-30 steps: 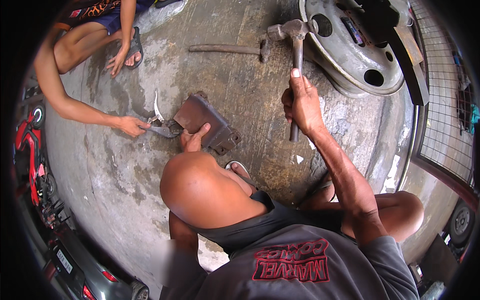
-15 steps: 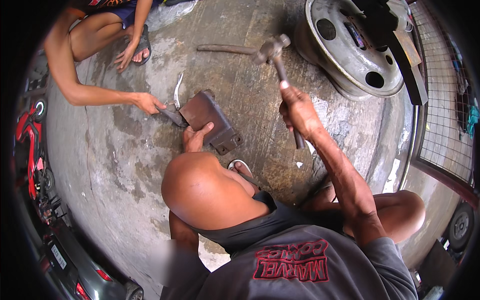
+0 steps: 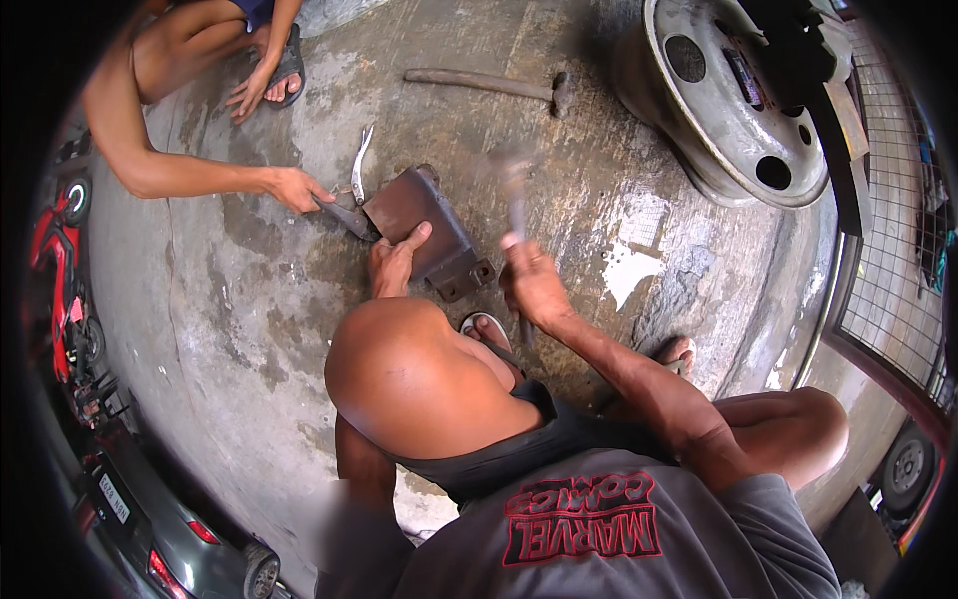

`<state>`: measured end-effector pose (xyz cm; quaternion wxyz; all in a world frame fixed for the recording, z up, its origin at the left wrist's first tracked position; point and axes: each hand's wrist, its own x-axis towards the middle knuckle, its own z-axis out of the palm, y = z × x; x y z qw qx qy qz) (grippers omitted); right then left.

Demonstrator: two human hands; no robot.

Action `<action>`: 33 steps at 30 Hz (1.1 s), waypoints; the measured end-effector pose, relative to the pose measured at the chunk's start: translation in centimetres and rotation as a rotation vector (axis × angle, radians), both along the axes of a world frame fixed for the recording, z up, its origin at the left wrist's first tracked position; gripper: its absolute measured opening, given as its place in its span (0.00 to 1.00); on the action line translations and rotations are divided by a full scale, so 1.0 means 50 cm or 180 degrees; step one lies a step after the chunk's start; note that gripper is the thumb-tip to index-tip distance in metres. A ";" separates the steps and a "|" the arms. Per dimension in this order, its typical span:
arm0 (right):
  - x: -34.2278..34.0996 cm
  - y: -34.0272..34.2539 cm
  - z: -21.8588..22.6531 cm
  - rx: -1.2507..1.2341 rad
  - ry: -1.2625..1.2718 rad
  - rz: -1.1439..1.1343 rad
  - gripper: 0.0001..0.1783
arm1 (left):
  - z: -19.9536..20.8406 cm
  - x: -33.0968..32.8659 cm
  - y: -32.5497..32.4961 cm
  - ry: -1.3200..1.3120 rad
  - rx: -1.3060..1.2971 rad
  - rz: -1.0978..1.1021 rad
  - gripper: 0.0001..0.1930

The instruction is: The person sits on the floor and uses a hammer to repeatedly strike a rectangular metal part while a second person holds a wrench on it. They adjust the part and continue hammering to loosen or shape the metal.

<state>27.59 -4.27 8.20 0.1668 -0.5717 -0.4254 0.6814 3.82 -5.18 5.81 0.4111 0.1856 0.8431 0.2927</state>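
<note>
My left hand grips the near left side of a brown, rusty metal bracket on the concrete floor, thumb on top. The bracket has a bent edge and a flange with holes at its near end. My right hand is closed round the handle of a hammer, raised just right of the bracket; its head is smeared by motion. From the left, another person's hand holds a dark, flat-ended tool against the bracket's left edge. A silver curved handle sticks up beside it.
A second hammer lies on the floor beyond the bracket. A large steel wheel rim stands at the far right, near a wire mesh panel. The other person's sandalled foot is at the far left. My own sandalled foot is close to the bracket.
My right hand has swung the hammer left and nearer, toward the bracket, which uncovers the head of the hammer on the floor. My left hand stays on the bracket.
</note>
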 end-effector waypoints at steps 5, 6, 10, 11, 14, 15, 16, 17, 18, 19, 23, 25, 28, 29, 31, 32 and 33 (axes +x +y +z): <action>0.018 0.053 0.050 -0.0423 -0.0185 0.0790 0.30 | -0.015 -0.068 -0.038 -0.0137 -0.0107 -0.0043 0.36; 0.019 0.058 0.068 -0.0392 -0.0152 0.0590 0.30 | -0.022 -0.075 -0.044 -0.0253 0.0017 -0.0033 0.36; 0.066 0.142 0.159 0.0095 -0.0097 -0.0236 0.31 | -0.011 -0.086 -0.018 -0.0049 -0.0141 -0.0564 0.39; 0.086 0.164 0.181 0.0306 -0.0049 -0.0508 0.31 | -0.003 -0.088 -0.006 0.0002 -0.0404 -0.0663 0.41; 0.118 0.212 0.324 0.1532 0.0232 -0.1403 0.28 | 0.014 -0.098 -0.001 0.0162 -0.0935 -0.0848 0.44; 0.136 0.229 0.348 0.1984 0.0281 -0.1662 0.30 | 0.012 -0.090 0.004 0.0202 -0.0875 -0.0913 0.45; 0.146 0.248 0.366 0.2374 0.0358 -0.1896 0.32 | 0.017 -0.096 -0.003 0.0292 -0.0839 -0.0941 0.45; 0.144 0.257 0.387 0.2706 0.0385 -0.2076 0.32 | 0.005 -0.101 -0.005 0.0302 -0.0819 -0.0962 0.46; 0.135 0.263 0.383 0.2793 0.0782 -0.2193 0.30 | -0.008 -0.107 -0.010 0.0315 -0.0803 -0.0975 0.46; 0.124 0.266 0.381 0.2877 0.1176 -0.2304 0.28 | -0.026 -0.113 -0.017 0.0321 -0.0784 -0.0988 0.46; -0.018 0.156 0.229 0.2053 0.1374 -0.2139 0.27 | -0.058 -0.160 -0.043 0.0825 -0.0968 -0.1291 0.41; -0.043 0.019 0.057 0.0698 0.0733 -0.0966 0.26 | -0.044 -0.107 0.015 0.0776 -0.0916 -0.1480 0.38; -0.038 0.006 0.005 -0.0580 0.0099 0.0212 0.28 | -0.052 -0.118 -0.038 0.0014 0.0050 -0.0365 0.36; -0.022 0.024 0.017 -0.0833 0.0094 0.0276 0.28 | -0.036 -0.113 -0.029 0.0120 -0.0166 -0.0527 0.35; -0.002 0.053 0.046 -0.0439 0.0104 0.0230 0.27 | -0.008 -0.095 -0.004 0.0294 -0.0594 -0.0871 0.33; 0.001 0.071 0.072 -0.0229 0.0127 0.0207 0.27 | -0.012 -0.094 -0.006 0.0358 -0.0354 -0.0768 0.31; 0.010 0.089 0.101 -0.0101 0.0111 -0.0001 0.26 | -0.023 -0.102 -0.008 0.0351 -0.0290 -0.0854 0.31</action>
